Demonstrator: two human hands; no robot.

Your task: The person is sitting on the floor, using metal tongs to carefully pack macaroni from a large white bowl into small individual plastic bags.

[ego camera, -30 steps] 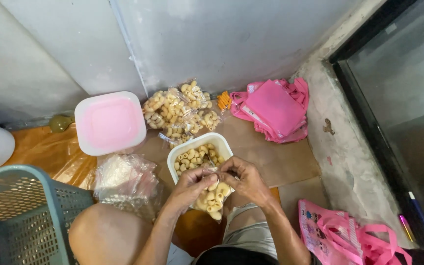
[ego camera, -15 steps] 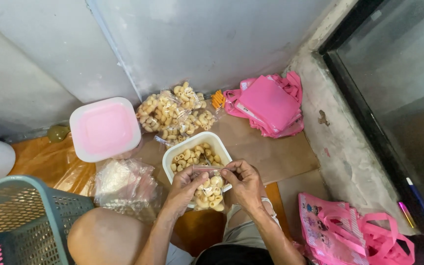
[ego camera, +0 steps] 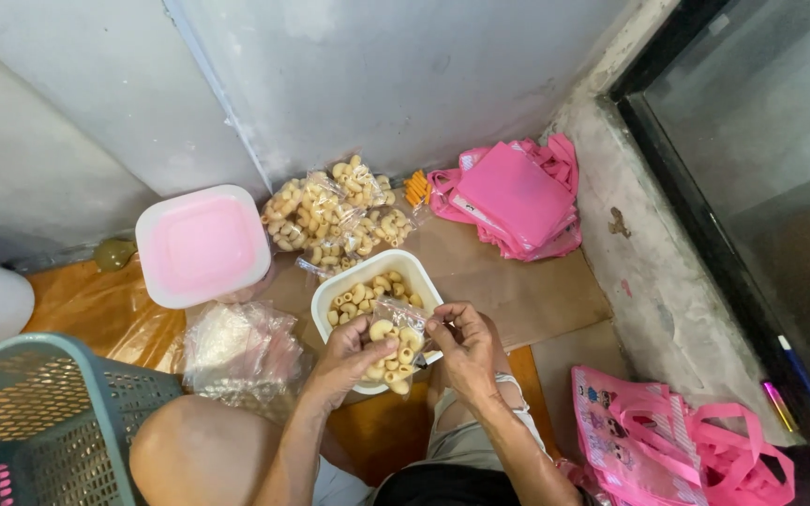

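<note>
My left hand (ego camera: 347,359) and my right hand (ego camera: 464,345) both grip a small clear plastic bag (ego camera: 396,349) filled with pale curled snack pieces. I hold it over the near edge of a white square tub (ego camera: 422,272) that contains more of the same loose pieces. My right fingers pinch the bag's top edge; my left hand cups its side. Beyond the tub lies a heap of filled clear bags (ego camera: 335,215) against the wall.
A pink-lidded white container (ego camera: 202,244) sits left of the tub. A stack of empty clear bags (ego camera: 236,347) lies near my knee. A teal plastic basket (ego camera: 30,422) stands at bottom left. Pink cloth bags (ego camera: 517,197) lie at right, and another pink bag (ego camera: 667,431) at bottom right.
My hands have stayed over the tub with the bag, shifting slightly as the fingers work at its top. The camera has drifted a little.
</note>
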